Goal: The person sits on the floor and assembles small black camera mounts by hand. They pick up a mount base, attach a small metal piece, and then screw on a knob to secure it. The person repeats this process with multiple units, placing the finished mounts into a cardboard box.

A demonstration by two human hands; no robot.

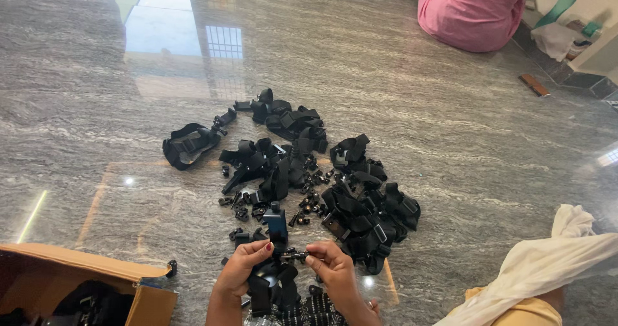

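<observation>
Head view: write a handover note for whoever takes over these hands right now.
Left hand: grips a black strap mount from the left, held upright over the lap.
Right hand: pinches a small black screw at the mount's base.
Things: heap of black straps on the stone floor ahead; loose screws and clips scattered beside it; cardboard box at lower left already holds black straps.
Done: some straps lie in the box.
Left: the heap on the floor is large; the screw's seating cannot be judged.
</observation>
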